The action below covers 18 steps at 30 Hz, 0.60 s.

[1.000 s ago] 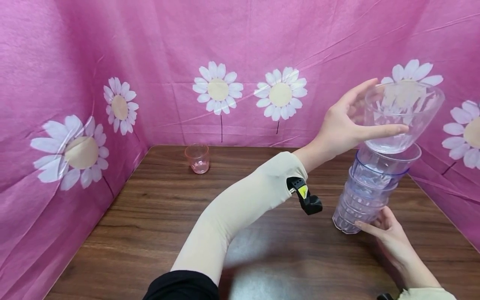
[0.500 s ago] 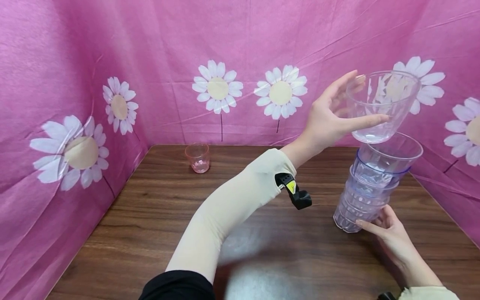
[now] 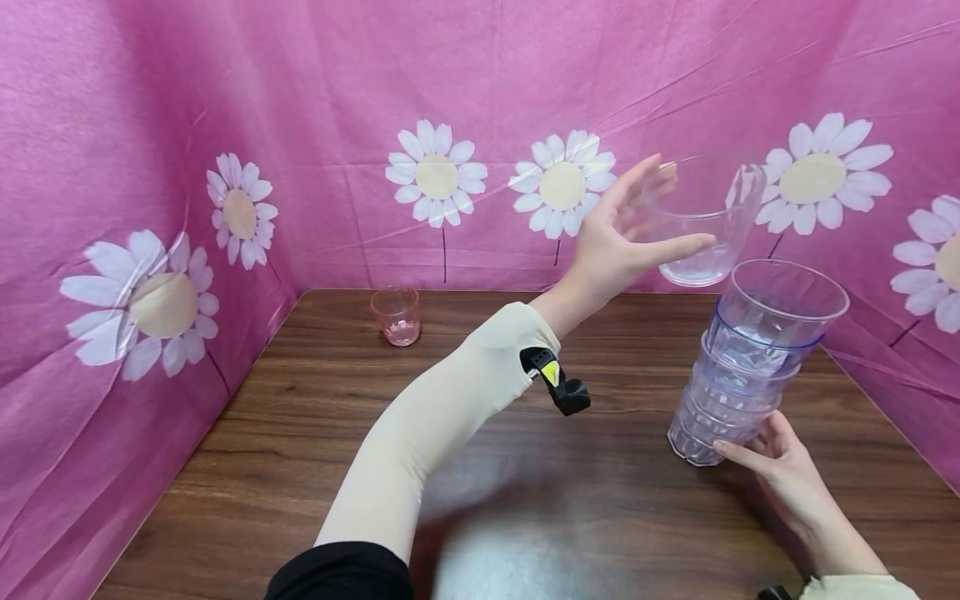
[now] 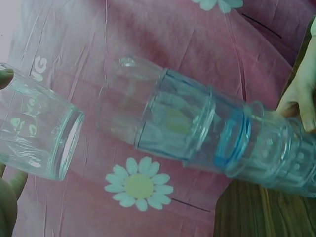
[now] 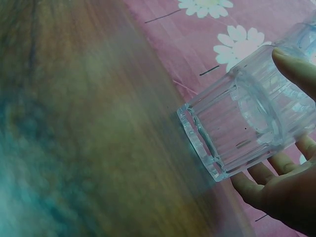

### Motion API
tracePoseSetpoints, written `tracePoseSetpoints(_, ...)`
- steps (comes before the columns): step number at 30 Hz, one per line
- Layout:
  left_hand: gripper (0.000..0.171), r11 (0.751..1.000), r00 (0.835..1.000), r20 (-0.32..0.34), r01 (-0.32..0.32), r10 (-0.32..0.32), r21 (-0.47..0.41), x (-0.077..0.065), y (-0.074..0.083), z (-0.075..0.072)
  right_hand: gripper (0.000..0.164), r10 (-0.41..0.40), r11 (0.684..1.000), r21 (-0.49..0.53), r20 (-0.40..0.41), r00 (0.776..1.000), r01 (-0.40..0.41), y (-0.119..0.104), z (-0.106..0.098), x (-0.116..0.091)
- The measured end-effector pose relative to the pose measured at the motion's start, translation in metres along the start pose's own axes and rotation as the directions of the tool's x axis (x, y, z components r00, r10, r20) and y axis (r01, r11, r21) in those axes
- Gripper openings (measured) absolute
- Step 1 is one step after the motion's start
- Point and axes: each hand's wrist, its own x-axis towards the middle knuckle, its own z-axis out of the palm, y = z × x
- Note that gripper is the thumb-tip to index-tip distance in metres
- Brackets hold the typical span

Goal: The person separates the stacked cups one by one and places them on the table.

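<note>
Pink fabric backdrop w/ white daisy print (image 3: pixel 480 100) encloses a dark wood-grain table (image 3: pixel 315 450) on three sides. Left hand (image 3: pixel 618 242) is raised above table level, thumb and fingers curled round a single clear ribbed plastic tumbler (image 3: pixel 697 225); the cup is held upright, mouth up, in mid-air, up and to the left of the stack's top rim, not touching it. In the left wrist view the same tumbler (image 4: pixel 37 131) sits apart from the stack mouth, gap plainly visible. Stack of clear nested plastic tumblers w/ blue-tinted rims (image 3: pixel 742 367) stands on the table at right, leaning slightly. Right hand (image 3: pixel 783 479) is at the stack's base; fingers wrap the lowest cup from the near right side, thumb on one side and fingers under and behind per the right wrist view (image 5: pixel 276 187). Judgement: that low grip is there to steady the stack and keep it from tipping while the other hand works at the top. Held tumbler sits in the fingertips rather than deep in the palm, approx. mid-wall. Small pink-tinted plastic cup (image 3: pixel 394 316) stands alone at the far left of the table near the backdrop, well apart from both hands.
</note>
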Motion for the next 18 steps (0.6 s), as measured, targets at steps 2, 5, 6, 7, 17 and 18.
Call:
tracePoseSetpoints(2,0.089,1.0,1.0,-0.008,-0.002,0.002,-0.013,-0.001,-0.003,-0.005,0.072,0.002,1.0,0.0,-0.001,1.0,-0.002,0.0,0.0,0.0)
tracePoseSetpoints(5,0.09,0.999,1.0,-0.02,-0.002,0.002,-0.035,-0.003,-0.007,-0.011,0.072,0.002,1.0,0.001,-0.001,1.0,-0.002,0.0,0.0,0.0)
tracePoseSetpoints(6,0.089,0.999,1.0,-0.024,0.001,-0.002,-0.037,-0.003,-0.008,-0.012,0.072,0.002,1.0,0.001,-0.001,1.0,-0.002,0.0,0.0,0.0)
tracePoseSetpoints(7,0.089,0.999,1.0,-0.027,0.0,-0.001,-0.038,-0.004,-0.009,-0.014,0.072,0.002,1.0,0.002,-0.001,1.0,-0.002,0.0,0.0,0.0)
tracePoseSetpoints(17,0.089,1.0,0.999,-0.045,0.003,-0.002,0.012,-0.01,-0.021,-0.029,0.073,-0.003,1.0,-0.003,-0.001,1.0,0.003,0.001,0.0,0.0)
tracePoseSetpoints(18,0.089,1.0,0.999,-0.046,0.006,-0.005,0.02,-0.011,-0.023,-0.03,0.073,-0.002,1.0,-0.003,0.0,1.0,0.002,0.001,0.0,0.0)
